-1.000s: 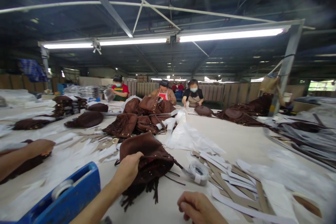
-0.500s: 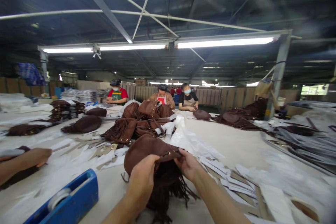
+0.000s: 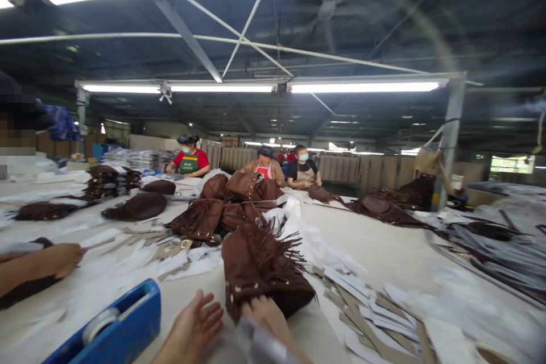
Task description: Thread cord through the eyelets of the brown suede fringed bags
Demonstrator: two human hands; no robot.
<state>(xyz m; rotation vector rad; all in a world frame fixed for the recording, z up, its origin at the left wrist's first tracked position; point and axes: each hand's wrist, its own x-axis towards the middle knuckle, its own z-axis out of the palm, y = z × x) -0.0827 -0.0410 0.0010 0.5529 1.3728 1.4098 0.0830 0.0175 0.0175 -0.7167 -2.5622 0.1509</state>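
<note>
A brown fringed drawstring bag (image 3: 260, 267) with metal eyelets is in front of me on the table, its mouth turned toward me and its fringe on the upper side. My right hand (image 3: 268, 315) is at the lower edge of that mouth, fingers curled at the rim and fingertips partly hidden. A blurred strip of clear plastic (image 3: 262, 344) lies by my right wrist; I cannot tell what keeps it there. Left of the bag, my left hand (image 3: 198, 318) is open, palm up, fingers apart, touching nothing.
A blue tape dispenser (image 3: 115, 324) stands at front left, beside another person's hand (image 3: 60, 261). Brown bags (image 3: 234, 199) are piled ahead. Card and paper strips (image 3: 375, 318) lie at right, plastic sheets (image 3: 490, 233) farther right. Several people (image 3: 190, 162) are across the table.
Both hands held the bag's rim before. My left hand has let go and opened. The bag has been turned, its fringe now up and its mouth toward me.
</note>
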